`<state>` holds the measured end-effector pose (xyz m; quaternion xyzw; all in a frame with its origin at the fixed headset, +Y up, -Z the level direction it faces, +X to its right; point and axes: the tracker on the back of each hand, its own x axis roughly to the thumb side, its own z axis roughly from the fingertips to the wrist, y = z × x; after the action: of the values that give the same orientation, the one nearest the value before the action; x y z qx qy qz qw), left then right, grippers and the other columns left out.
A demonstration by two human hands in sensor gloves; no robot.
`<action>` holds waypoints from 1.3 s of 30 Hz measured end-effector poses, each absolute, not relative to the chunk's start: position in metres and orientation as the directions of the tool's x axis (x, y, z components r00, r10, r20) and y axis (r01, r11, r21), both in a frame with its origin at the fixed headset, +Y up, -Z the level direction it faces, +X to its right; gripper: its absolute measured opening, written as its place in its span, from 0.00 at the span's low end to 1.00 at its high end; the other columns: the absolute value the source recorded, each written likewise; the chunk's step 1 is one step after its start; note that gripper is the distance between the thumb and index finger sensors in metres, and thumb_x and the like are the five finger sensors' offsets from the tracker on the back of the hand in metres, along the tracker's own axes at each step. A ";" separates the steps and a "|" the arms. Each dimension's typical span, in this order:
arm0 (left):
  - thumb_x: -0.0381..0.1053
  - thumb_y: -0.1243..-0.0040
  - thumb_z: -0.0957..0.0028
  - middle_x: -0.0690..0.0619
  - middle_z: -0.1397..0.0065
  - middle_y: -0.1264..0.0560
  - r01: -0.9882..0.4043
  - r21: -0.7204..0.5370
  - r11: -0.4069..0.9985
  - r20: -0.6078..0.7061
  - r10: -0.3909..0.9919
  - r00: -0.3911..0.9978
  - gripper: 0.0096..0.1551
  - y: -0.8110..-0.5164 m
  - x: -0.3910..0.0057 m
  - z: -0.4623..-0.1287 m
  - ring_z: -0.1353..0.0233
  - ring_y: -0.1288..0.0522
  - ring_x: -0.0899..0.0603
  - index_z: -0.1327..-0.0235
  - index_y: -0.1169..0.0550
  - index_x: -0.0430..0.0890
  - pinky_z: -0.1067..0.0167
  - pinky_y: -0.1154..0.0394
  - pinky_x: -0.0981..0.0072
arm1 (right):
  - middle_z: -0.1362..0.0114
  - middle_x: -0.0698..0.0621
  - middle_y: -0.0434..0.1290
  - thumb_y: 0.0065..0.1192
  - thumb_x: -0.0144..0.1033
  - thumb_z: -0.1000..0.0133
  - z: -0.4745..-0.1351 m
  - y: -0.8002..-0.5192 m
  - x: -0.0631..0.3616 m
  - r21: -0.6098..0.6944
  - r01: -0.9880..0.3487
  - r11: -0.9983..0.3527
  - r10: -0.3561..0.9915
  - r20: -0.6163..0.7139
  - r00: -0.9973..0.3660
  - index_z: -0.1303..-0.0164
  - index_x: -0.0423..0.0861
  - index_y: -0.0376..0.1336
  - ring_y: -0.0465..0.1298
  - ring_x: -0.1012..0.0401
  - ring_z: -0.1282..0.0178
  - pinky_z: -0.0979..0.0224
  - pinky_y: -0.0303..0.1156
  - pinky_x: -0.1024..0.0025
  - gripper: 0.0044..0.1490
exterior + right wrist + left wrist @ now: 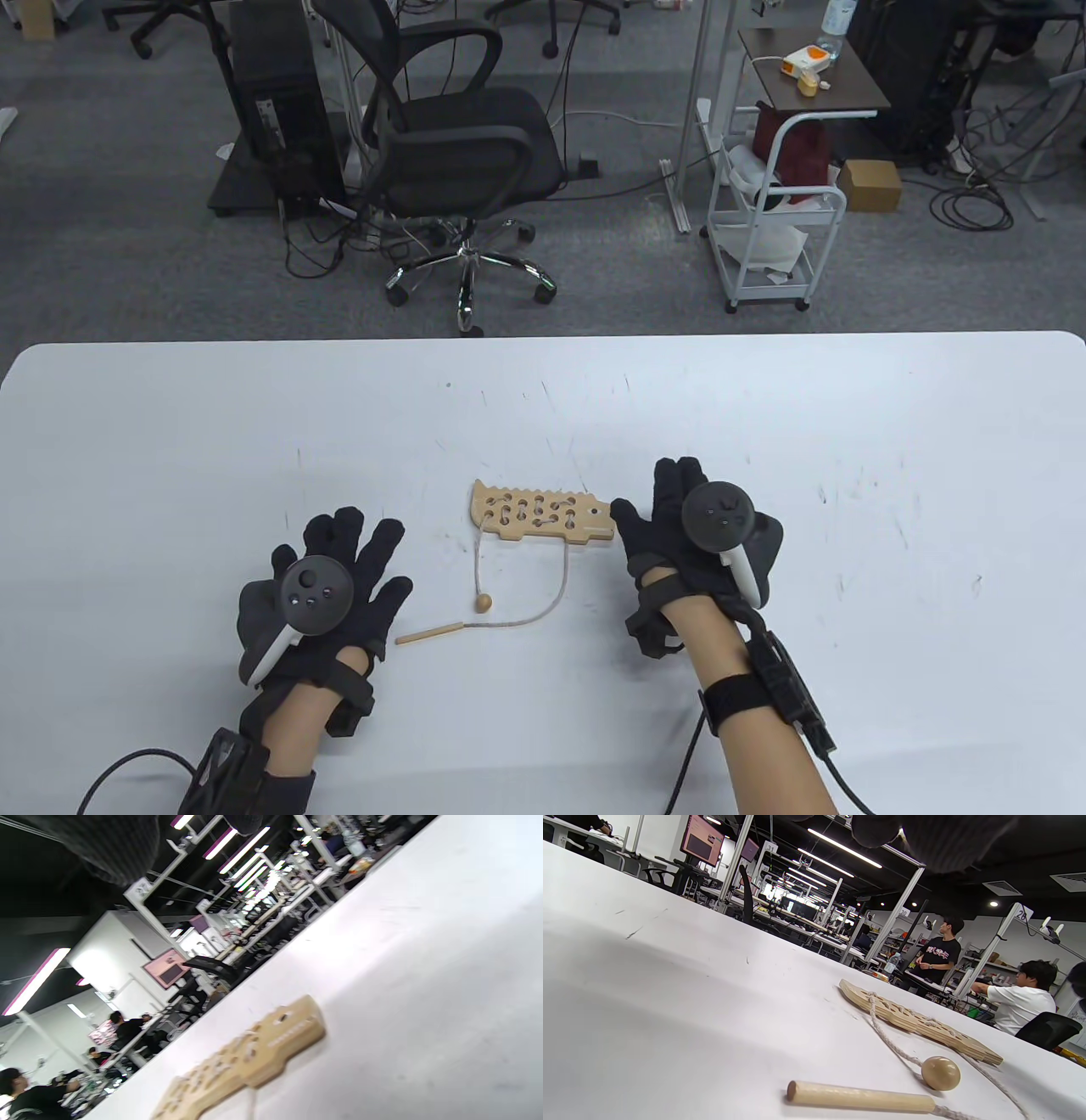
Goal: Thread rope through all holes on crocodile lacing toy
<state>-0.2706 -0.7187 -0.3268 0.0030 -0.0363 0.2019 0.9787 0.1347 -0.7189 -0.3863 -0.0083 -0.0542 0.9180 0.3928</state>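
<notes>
Left hand (318, 594): fingers spread and flat on the surface (170, 441), holding nothing. Right hand (696, 531): fingers straight, pressed together, also empty; thumb tip just beside the snout end of the crocodile lacing toy (543, 512), contact not certain from the table view.

Between the two hands, the toy lies flat. Rope (543, 607) appears laced across many of its holes; whether every hole is filled is too small to tell. One rope end leaves the tail side and drops to a wooden bead (483, 604); the other leaves the underside, curves toward the left fingers and ends in a wooden needle (430, 633), its tip near the left index finger.

Risks from here, as judged:
- Lacing looks slack. Lifting the toy by the snout could let loops slide out of the holes.
- A sweep of the left fingers could catch the needle or the bead and drag rope back out.
- If any holes are missed, calling it done leaves the task incomplete; check closely.
</notes>
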 end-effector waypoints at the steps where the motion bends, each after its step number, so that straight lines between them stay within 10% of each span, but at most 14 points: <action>1: 0.68 0.42 0.51 0.54 0.11 0.55 -0.395 -0.007 0.919 0.071 0.395 0.916 0.42 -0.719 -0.271 -0.327 0.12 0.60 0.38 0.21 0.41 0.72 0.25 0.66 0.31 | 0.17 0.41 0.34 0.60 0.56 0.45 -0.381 -0.714 0.134 -0.109 -0.706 -0.699 0.705 0.056 -0.707 0.20 0.43 0.40 0.34 0.41 0.19 0.36 0.20 0.30 0.54; 22: 0.68 0.42 0.51 0.54 0.11 0.55 -0.373 0.008 0.928 0.076 0.372 0.925 0.42 -0.716 -0.273 -0.325 0.13 0.61 0.38 0.21 0.40 0.72 0.25 0.68 0.31 | 0.14 0.51 0.34 0.58 0.70 0.46 -0.311 -0.711 0.108 -0.152 -0.319 -0.935 0.282 0.227 -0.932 0.18 0.56 0.41 0.27 0.40 0.21 0.38 0.20 0.28 0.55; 39: 0.69 0.42 0.51 0.55 0.11 0.54 -0.369 0.002 0.929 0.090 0.368 0.926 0.42 -0.713 -0.276 -0.327 0.12 0.60 0.38 0.21 0.40 0.73 0.25 0.68 0.31 | 0.14 0.51 0.35 0.57 0.70 0.46 -0.308 -0.720 0.110 -0.158 -0.362 -0.919 0.331 0.193 -0.924 0.18 0.54 0.42 0.27 0.41 0.20 0.37 0.20 0.30 0.55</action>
<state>-0.2760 -0.7133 -0.3275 0.0093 -0.0440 0.1878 0.9812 0.1101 -0.7203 -0.3085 0.0812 -0.0957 0.9760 0.1777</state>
